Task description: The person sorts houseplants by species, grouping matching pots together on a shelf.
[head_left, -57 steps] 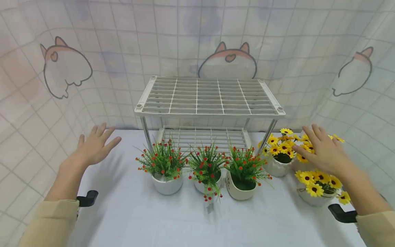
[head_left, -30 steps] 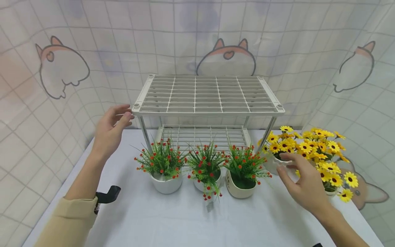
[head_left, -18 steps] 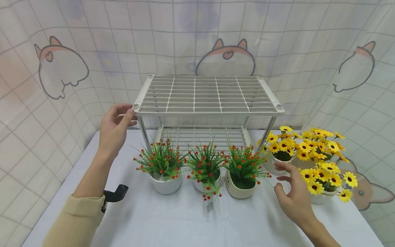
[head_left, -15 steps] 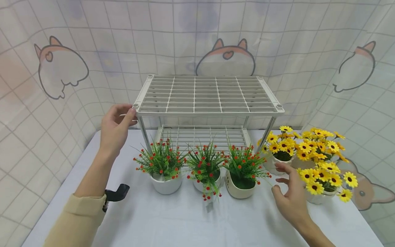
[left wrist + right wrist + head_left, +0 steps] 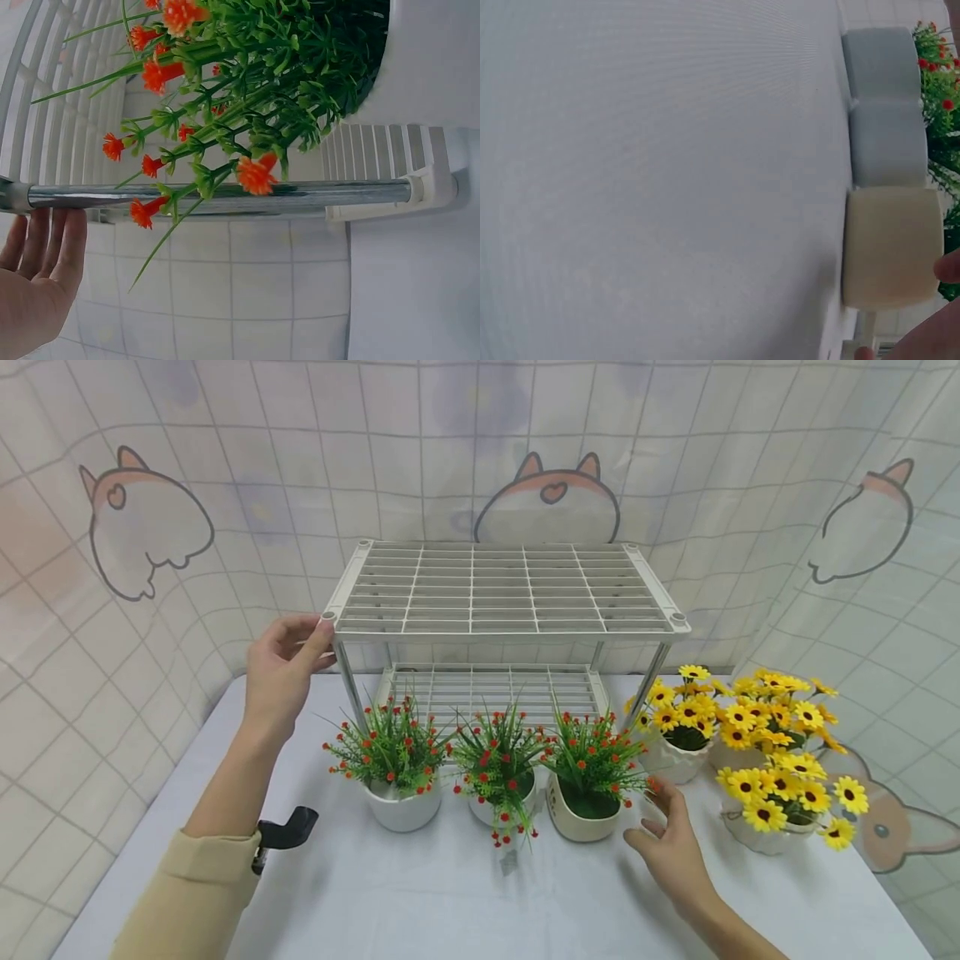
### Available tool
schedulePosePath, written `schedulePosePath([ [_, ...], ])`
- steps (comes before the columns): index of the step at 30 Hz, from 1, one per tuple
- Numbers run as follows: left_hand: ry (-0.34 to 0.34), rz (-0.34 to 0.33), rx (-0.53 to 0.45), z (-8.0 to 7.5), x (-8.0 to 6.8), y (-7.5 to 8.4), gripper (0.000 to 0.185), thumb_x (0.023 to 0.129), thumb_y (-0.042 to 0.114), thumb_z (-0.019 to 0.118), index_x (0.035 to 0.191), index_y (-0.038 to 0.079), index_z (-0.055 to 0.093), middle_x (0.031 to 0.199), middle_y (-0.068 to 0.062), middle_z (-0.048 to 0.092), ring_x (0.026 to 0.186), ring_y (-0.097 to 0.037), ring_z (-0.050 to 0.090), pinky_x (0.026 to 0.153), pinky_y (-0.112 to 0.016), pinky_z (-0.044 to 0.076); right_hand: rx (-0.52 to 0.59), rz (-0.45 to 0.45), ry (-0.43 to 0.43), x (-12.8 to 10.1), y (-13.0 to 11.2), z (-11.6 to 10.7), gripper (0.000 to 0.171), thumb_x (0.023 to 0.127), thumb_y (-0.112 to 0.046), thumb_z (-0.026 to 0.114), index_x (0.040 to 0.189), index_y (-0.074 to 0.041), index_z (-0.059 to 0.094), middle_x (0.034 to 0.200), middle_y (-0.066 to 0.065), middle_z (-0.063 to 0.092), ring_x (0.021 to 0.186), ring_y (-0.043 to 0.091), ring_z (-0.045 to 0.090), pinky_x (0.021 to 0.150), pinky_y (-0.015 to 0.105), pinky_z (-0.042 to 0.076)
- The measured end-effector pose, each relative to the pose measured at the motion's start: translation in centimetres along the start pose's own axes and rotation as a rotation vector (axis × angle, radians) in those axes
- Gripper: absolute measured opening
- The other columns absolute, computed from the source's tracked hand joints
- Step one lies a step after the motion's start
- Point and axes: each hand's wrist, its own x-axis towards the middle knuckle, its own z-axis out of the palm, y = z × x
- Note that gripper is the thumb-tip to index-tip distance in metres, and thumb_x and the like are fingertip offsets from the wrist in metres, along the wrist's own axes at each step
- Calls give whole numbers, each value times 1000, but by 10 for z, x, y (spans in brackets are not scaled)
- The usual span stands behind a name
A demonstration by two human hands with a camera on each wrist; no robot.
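A white two-tier rack (image 5: 510,627) stands at the back of the table. My left hand (image 5: 303,642) touches its front-left top corner with fingertips and thumb; in the left wrist view the fingers (image 5: 52,247) lie straight by the chrome post (image 5: 225,196). Three pots of red-flowered green plants stand in a row before the rack: left (image 5: 390,752), middle (image 5: 498,760), right (image 5: 596,756). My right hand (image 5: 663,839) hovers with relaxed, spread fingers just right of the right plant's cream pot (image 5: 581,822), holding nothing. In the right wrist view that cream pot (image 5: 892,247) lies beside a fingertip.
Three white pots of yellow daisies stand at the right: (image 5: 682,718), (image 5: 772,710), (image 5: 780,785). A white cloth covers the table (image 5: 450,902). A tiled curtain with cat drawings hangs behind and at both sides. Bare cloth lies in front of the pots.
My right hand has drawn away from the yellow daisy pots, moving left and down to the cream pot. My left hand came up to the rack's corner and has stayed there.
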Motion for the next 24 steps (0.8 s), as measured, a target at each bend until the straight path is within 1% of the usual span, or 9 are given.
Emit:
schedulePosePath([
  [3,-13,-31,-49,-1,1,1,33,99,24,72,124,4,63,112,-5,66,98,-18,67,86,-27,57,30,56,-27,3,3,5,95,92,2,69,159,1,2,161,33,15,146,52,23,116,59,29],
  [6,-40,-63,-98,-1,1,3,36,99,24,72,127,4,62,113,-6,66,98,-20,66,87,-27,57,47,74,-28,5,4,10,97,90,-1,76,158,3,6,161,31,17,148,49,23,117,57,28],
  [9,-67,-94,-141,-2,2,6,40,99,22,73,131,3,60,112,-8,65,99,-20,66,89,-27,56,51,72,-25,5,5,15,99,88,-5,81,157,3,11,160,29,20,148,45,23,117,55,28],
  [13,-86,-114,-141,-3,4,9,43,98,22,73,134,3,58,112,-8,64,100,-19,65,88,-26,56,52,45,-23,5,4,21,99,88,-10,83,157,2,14,159,29,23,148,45,25,117,54,30],
  [19,-96,-127,-119,-4,5,9,46,99,23,72,137,3,56,114,-8,62,101,-19,64,89,-24,55,74,16,-26,8,2,33,100,86,-11,85,156,5,14,159,30,24,143,50,33,110,54,39],
  [21,-98,-133,-118,-5,4,8,46,99,23,72,137,3,56,115,-8,62,101,-19,64,89,-24,55,55,12,-16,10,2,37,102,85,-13,87,157,2,16,159,27,26,144,48,33,112,54,37],
  [24,-100,-136,-108,-5,3,7,46,100,24,72,137,4,55,115,-7,62,101,-19,63,89,-24,55,11,-4,10,12,3,42,104,81,-16,90,156,-4,19,158,22,31,145,41,33,115,53,31],
])
